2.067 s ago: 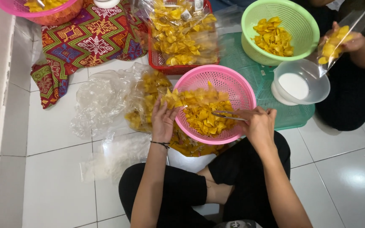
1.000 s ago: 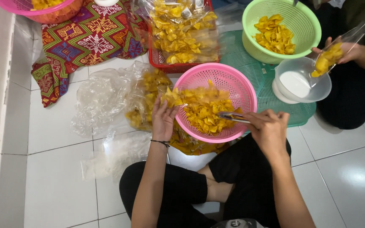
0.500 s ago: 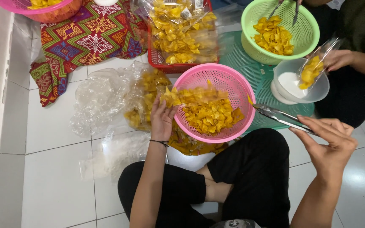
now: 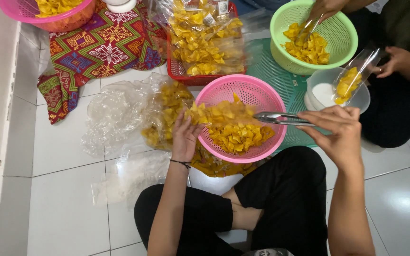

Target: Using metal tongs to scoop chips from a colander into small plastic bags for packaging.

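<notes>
A pink basket (image 4: 224, 92) of yellow chips (image 4: 240, 135) sits on the floor in front of my crossed legs. My left hand (image 4: 183, 137) holds a clear plastic bag (image 4: 219, 114) part-filled with chips at the basket's left rim. My right hand (image 4: 340, 130) grips metal tongs (image 4: 278, 118) whose tips reach over the basket toward the bag's mouth. The tongs look shut, with no chip visible between them.
Another person at the right reaches into a green basket (image 4: 345, 40) of chips and holds a small filled bag (image 4: 349, 80) over a white bowl (image 4: 364, 97). A red tray (image 4: 179, 71) of packed bags, loose plastic bags (image 4: 115, 116), a patterned cloth (image 4: 105, 42) and a second pink basket (image 4: 60, 21) lie behind.
My right hand swung out to the right with the tongs, then came back left; the tongs' tips are over the pink basket again. The other person's hand moved into the green basket.
</notes>
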